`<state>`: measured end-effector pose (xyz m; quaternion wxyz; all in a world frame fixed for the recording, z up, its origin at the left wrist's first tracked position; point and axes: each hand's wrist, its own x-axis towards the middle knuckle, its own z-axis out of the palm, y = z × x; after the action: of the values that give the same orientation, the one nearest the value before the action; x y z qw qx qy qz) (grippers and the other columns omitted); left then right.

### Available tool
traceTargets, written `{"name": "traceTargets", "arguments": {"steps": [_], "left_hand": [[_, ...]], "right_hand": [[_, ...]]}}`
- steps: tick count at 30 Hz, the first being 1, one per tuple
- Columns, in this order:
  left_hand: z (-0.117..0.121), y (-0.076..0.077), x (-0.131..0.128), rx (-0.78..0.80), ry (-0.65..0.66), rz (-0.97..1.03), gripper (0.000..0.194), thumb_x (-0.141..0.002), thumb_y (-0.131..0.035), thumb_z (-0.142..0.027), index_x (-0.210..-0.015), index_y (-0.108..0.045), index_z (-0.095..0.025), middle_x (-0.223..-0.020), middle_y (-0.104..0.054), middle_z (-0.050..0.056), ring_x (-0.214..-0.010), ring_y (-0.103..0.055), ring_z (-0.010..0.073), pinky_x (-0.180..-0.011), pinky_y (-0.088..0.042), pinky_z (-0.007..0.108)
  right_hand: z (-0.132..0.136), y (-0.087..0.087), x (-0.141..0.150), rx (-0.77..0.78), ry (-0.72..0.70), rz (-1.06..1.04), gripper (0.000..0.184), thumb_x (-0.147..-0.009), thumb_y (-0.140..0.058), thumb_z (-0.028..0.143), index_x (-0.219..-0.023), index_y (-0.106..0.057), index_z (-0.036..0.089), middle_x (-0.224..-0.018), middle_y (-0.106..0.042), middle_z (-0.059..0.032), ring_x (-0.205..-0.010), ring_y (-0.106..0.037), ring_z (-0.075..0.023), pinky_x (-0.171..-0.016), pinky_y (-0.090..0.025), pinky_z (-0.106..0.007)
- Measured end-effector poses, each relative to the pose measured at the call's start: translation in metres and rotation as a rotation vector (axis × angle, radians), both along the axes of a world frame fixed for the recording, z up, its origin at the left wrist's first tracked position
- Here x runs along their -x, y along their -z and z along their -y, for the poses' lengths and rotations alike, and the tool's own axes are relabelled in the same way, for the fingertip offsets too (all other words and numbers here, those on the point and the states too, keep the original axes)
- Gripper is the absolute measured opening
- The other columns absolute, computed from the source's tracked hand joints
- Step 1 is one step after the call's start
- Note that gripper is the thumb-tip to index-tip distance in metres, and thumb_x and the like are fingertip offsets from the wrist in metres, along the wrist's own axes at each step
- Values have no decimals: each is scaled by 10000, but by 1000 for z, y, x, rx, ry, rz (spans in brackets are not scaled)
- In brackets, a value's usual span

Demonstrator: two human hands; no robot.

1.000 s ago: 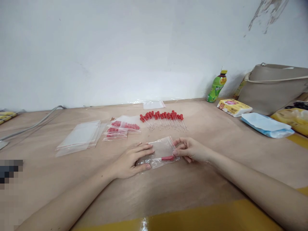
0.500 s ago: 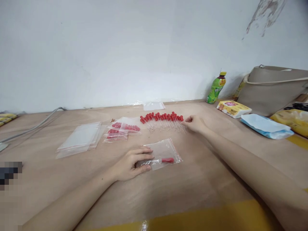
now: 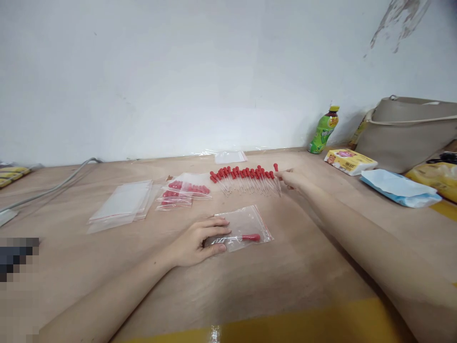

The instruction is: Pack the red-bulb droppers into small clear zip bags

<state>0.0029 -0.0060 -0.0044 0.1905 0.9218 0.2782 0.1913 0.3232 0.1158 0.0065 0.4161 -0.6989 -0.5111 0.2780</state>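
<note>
A clear zip bag [image 3: 246, 220] lies flat on the table with one red-bulbed glass dropper [image 3: 251, 237] inside it. My left hand [image 3: 200, 240] rests on the bag's left end, fingers stretched out and thumb apart, covering part of the dropper's tube. Farther off, my right hand [image 3: 291, 179] pinches a single dropper [image 3: 276, 167], held roughly upright with its red bulb above the fingers. It stands at the right end of a row of loose droppers [image 3: 244, 174], whose bulbs point to the wall. Bagged droppers [image 3: 178, 193] lie overlapping left of the row.
A stack of flat zip bags [image 3: 121, 202] lies at left, near a grey cable [image 3: 67, 177]. Another bag [image 3: 230, 157] is by the wall. At right are a green bottle [image 3: 323, 131], tissue pack [image 3: 350, 161], blue-and-white packet [image 3: 400, 187] and grey bag [image 3: 410, 133].
My right hand has raised one dropper at the row's right end from lying to upright. The left hand stays on the bag. The whole view has shifted slightly.
</note>
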Motion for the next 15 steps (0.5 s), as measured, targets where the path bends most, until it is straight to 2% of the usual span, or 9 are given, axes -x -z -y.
{"name": "traceTargets", "arguments": {"steps": [2, 4, 6, 8, 10, 12, 15], "left_hand": [[-1, -1, 0, -1, -7, -27, 372, -851, -543, -347, -1208, -539, -242, -1275, -508, 59, -1187, -454, 211, -1051, -287, 419], [-1, -1, -1, -5, -19, -51, 378, -856, -535, -351, -1222, -524, -254, -1290, -494, 48, -1199, -441, 206, -1066, -257, 425], [-2, -1, -1, -13, -30, -69, 381, -862, -526, -353, -1232, -511, -261, -1302, -482, 40, -1213, -423, 207, -1070, -245, 433], [-2, -1, -1, -21, -31, -76, 382, -868, -515, -354, -1238, -505, -258, -1310, -473, 38, -1234, -396, 210, -1063, -262, 428], [-2, -1, -1, -26, -25, -78, 383, -874, -505, -355, -1242, -502, -250, -1313, -471, 39, -1252, -371, 212, -1051, -287, 416], [-2, -2, -1, -27, -22, -88, 377, -886, -484, -350, -1249, -494, -251, -1315, -469, 39, -1258, -361, 213, -1045, -298, 415], [-2, -2, 0, -33, -24, -109, 373, -895, -466, -352, -1255, -485, -257, -1317, -465, 39, -1252, -370, 216, -1046, -291, 427]], "right_hand": [[13, 1, -1, -56, -36, -92, 208, -731, -553, 330, -632, -501, 155, -557, -516, 2, -399, -346, -41, -397, -294, -199], [32, 3, 2, -133, -104, -265, 205, -738, -545, 346, -676, -482, 161, -602, -528, 14, -418, -364, -29, -414, -317, -178], [54, 7, 10, -181, -176, -466, 269, -668, -623, 366, -753, -458, 172, -589, -525, 36, -425, -399, -36, -412, -331, -171], [74, 11, 21, -194, -174, -576, 462, -588, -694, 357, -914, -411, 192, -574, -521, 66, -430, -443, -58, -402, -348, -174], [88, 15, 32, -199, -148, -601, 652, -571, -706, 350, -1081, -326, 206, -575, -512, 87, -441, -477, -79, -405, -385, -187], [96, 18, 40, -208, -133, -587, 765, -590, -691, 346, -1191, -238, 210, -586, -507, 94, -454, -502, -90, -425, -430, -209], [100, 22, 48, -208, -154, -571, 761, -619, -669, 342, -1221, -222, 209, -597, -511, 89, -484, -538, -100, -478, -481, -237]]}}
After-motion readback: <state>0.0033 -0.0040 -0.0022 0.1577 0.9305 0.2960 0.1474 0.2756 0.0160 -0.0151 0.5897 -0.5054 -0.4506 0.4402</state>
